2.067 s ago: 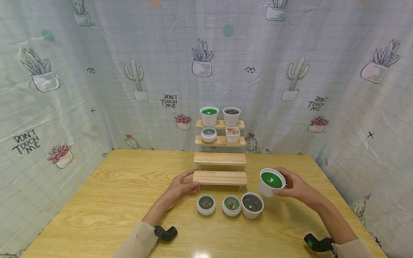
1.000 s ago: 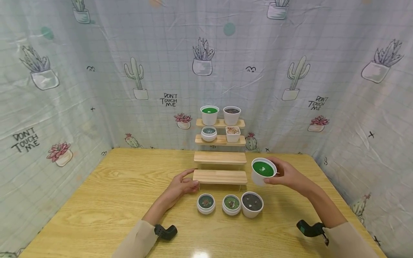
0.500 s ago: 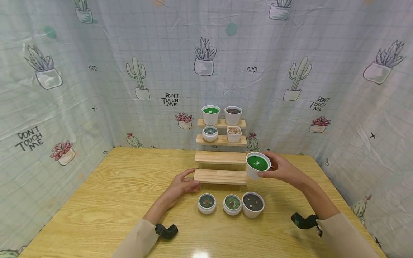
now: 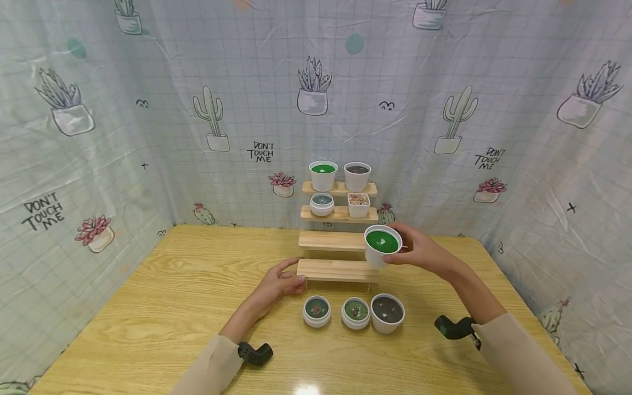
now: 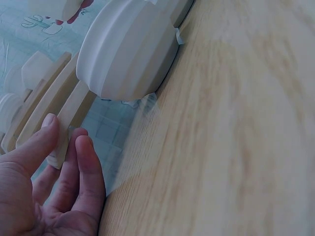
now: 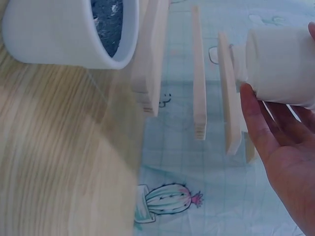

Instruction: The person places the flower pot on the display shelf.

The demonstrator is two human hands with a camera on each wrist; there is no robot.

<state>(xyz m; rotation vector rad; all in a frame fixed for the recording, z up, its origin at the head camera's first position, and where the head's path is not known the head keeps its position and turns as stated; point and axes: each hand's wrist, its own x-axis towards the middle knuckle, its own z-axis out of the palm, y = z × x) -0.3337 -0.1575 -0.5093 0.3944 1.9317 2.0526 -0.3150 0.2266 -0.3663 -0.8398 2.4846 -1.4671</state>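
Observation:
My right hand (image 4: 417,252) grips a white pot (image 4: 373,256) with a green glossy top by its right side, tilted slightly toward me. In the head view the pot overlaps the right ends of the two lower tiers of a wooden step shelf (image 4: 336,269). My left hand (image 4: 276,286) pinches the left end of the lowest tier. In the left wrist view its thumb (image 5: 45,135) lies on the board, the fingers curled below. From the right wrist view, the held white pot (image 6: 280,64) is seen beside the upper boards, its top hidden.
The top tier bears a green-topped pot (image 4: 323,180) and a dark-topped pot (image 4: 356,180). Below them stand a low round pot (image 4: 322,207) and a square pot (image 4: 358,208). Before the shelf sit two low pots (image 4: 317,320) (image 4: 355,322) and a larger dark-topped one (image 4: 387,325).
My right hand has carried the green-topped pot leftward and up, from beside the shelf to in front of its lower tiers' right ends. The left hand keeps its hold on the lowest tier.

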